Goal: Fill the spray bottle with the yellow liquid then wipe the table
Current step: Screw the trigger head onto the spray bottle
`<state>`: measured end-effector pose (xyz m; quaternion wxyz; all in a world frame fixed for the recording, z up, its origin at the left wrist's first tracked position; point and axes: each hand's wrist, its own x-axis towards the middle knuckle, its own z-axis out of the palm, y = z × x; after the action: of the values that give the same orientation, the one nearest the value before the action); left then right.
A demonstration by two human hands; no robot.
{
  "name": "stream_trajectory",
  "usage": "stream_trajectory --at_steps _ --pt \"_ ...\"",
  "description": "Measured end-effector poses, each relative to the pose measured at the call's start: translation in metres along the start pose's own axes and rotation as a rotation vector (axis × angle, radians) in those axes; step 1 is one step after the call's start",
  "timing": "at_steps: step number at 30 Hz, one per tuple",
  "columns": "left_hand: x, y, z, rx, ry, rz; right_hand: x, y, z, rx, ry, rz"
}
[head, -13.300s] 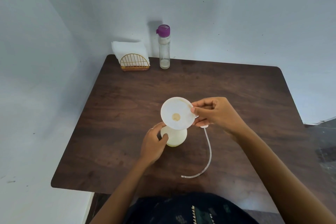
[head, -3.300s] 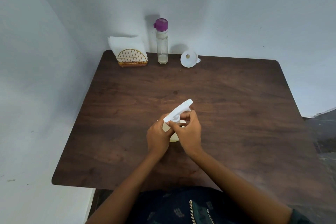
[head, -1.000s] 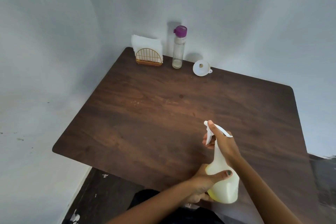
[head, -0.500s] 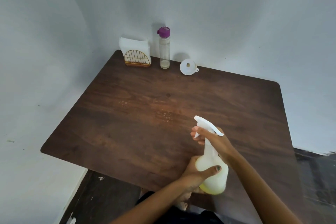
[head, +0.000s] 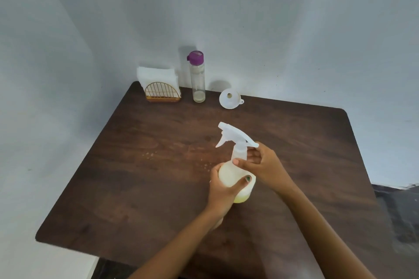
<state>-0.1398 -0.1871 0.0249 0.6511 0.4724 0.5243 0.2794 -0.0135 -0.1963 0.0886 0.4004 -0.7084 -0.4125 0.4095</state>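
The white spray bottle (head: 235, 165), its round body holding pale yellow liquid, is upright over the middle of the dark wooden table (head: 140, 188). My left hand (head: 223, 190) grips the body from the left, thumb across its front. My right hand (head: 263, 165) holds the neck just under the trigger head, with fingers curled round it. The nozzle points left and away from me. Small droplets (head: 149, 154) speckle the wood left of the bottle.
At the table's back edge stand a gold wire holder with white napkins (head: 161, 87), a clear bottle with a purple cap (head: 198, 77) that is nearly drained, and a white funnel (head: 230, 98). Grey walls close off the back and left.
The bottle and both hands have moved up and away from me, toward the table's middle. My right hand has slid off the trigger down to the neck.
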Motion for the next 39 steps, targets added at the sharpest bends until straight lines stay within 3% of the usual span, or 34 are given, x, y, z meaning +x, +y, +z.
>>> stream_trajectory --at_steps 6,14,17,28,39 --pt "0.064 0.017 -0.017 0.120 -0.062 0.097 0.041 -0.017 0.034 0.000 0.326 -0.025" --pt "0.152 0.043 -0.010 0.312 -0.300 0.125 0.105 -0.019 0.028 0.018 0.529 -0.004" --pt "0.183 0.060 0.011 0.407 -0.391 0.105 0.137 -0.009 0.009 -0.008 0.564 0.015" --pt "0.264 0.087 0.097 0.583 -0.454 0.264 0.254 0.022 -0.071 -0.037 0.597 -0.017" --pt "0.271 0.088 0.108 0.654 -0.445 0.254 0.264 0.023 -0.087 -0.080 0.495 -0.084"
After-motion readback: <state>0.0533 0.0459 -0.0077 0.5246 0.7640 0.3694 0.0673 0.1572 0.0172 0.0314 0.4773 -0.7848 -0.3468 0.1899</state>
